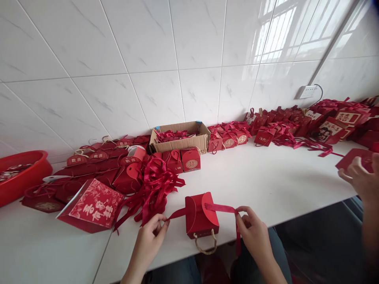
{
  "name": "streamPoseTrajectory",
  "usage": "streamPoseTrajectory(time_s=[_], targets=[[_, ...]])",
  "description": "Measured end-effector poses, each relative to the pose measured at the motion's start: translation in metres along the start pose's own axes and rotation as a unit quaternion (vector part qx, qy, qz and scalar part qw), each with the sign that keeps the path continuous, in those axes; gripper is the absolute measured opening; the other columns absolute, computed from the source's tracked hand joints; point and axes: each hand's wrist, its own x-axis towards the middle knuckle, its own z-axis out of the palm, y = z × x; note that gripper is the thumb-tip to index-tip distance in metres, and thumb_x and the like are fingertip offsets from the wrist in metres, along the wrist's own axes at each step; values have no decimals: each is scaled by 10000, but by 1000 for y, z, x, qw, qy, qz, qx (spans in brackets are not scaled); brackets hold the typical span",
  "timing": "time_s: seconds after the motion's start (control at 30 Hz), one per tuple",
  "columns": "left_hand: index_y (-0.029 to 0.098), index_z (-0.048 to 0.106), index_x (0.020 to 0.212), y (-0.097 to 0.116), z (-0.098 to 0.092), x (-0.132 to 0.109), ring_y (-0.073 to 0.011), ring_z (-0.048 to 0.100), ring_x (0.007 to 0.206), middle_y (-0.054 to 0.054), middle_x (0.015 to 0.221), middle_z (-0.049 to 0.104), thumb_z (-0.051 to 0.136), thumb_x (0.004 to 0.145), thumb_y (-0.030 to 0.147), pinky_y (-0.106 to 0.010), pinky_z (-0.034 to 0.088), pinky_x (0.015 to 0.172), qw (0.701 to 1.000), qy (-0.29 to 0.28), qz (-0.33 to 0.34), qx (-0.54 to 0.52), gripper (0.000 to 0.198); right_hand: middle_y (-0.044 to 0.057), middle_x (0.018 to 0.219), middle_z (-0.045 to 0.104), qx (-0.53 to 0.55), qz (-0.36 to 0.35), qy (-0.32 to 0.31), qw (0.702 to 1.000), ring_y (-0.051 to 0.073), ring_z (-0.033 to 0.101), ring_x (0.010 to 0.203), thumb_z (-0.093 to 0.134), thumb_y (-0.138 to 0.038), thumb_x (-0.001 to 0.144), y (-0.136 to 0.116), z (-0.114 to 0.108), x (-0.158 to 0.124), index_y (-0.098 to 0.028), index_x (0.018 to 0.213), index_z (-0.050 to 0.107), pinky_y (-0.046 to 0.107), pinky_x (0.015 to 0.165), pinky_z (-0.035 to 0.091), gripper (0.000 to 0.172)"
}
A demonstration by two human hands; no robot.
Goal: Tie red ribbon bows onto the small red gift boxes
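Note:
A small red gift box (201, 217) with rounded closing flaps stands near the table's front edge, its twisted rope handle (207, 250) hanging over the front. A red ribbon (223, 208) runs through the flaps and stretches out to both sides. On the left, my left hand (155, 232) pinches one end of it between thumb and fingers. My right hand (250, 225) pinches the ribbon on the other side, and its loose tail drops below. Neither hand touches the box. A heap of red ribbons (156, 185) lies behind my left hand.
An open cardboard box (180, 138) of red pieces stands by the wall, with rows of red boxes (231, 138) beside it. A large red box (91, 205) and a red basin (26, 177) are at left. Another person's hand (361, 173) is at right.

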Motion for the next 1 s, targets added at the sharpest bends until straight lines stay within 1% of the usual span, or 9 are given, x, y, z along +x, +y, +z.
streamPoseTrajectory(time_s=[0.1,0.2,0.3,0.4,0.53,0.63,0.7,0.77,1.0], targets=[[191,552,855,-4,-4,-1,-137,495,435,52,505,513,550,753,575,-240,404,449,997,-2,-49,-59,397,31,666,656,68,25,14,997,158,554,464,517,-456,834,-1,1,2,-216,911,556,265,462,414,255],[188,531,898,-3,-6,-1,-172,587,462,12,557,615,583,712,610,-254,435,448,989,5,-84,-125,464,107,936,682,131,13,30,991,224,671,721,549,-458,824,0,4,3,-202,1003,564,302,578,507,313],[196,520,883,2,-5,-1,-228,691,644,-58,750,711,630,679,593,-281,504,530,972,32,-118,-202,460,129,1177,602,182,-29,50,982,253,624,1003,555,-416,836,2,6,4,-219,1112,543,354,768,523,340],[194,520,808,7,-2,-3,-234,702,741,-72,854,722,661,663,565,-290,528,593,956,46,-137,-257,422,104,1106,601,228,-37,66,971,241,594,1032,570,-390,839,3,7,5,-223,1039,537,372,826,504,262],[159,565,781,10,6,-13,-141,605,467,-37,620,678,622,689,601,-206,389,423,949,-111,-166,-246,455,35,884,596,318,20,56,946,234,611,964,648,-383,795,5,10,6,-219,836,513,375,802,514,216],[142,569,930,13,15,-24,-112,515,348,-30,506,647,498,755,666,-198,310,385,917,-236,-210,-244,557,21,915,622,455,103,12,884,250,617,1034,672,-357,782,8,13,5,-228,807,520,421,860,525,201],[138,547,982,16,22,-26,-116,523,353,-48,553,670,460,769,686,-205,309,388,904,-256,-217,-266,595,20,921,650,531,147,-8,834,252,612,1079,673,-329,782,11,14,6,-226,778,545,449,920,515,164],[140,541,1000,20,29,-24,-111,540,387,-66,674,695,476,773,676,-208,312,386,899,-225,-205,-314,587,35,942,676,575,178,-11,799,249,605,1108,660,-310,791,15,15,7,-221,756,577,452,964,504,127],[224,548,1191,25,34,-2,-182,650,819,-52,1028,653,737,676,480,-250,507,591,853,58,-167,-491,606,33,993,717,668,259,1,698,160,657,1026,678,-172,768,19,15,15,-202,903,660,287,925,553,139]])
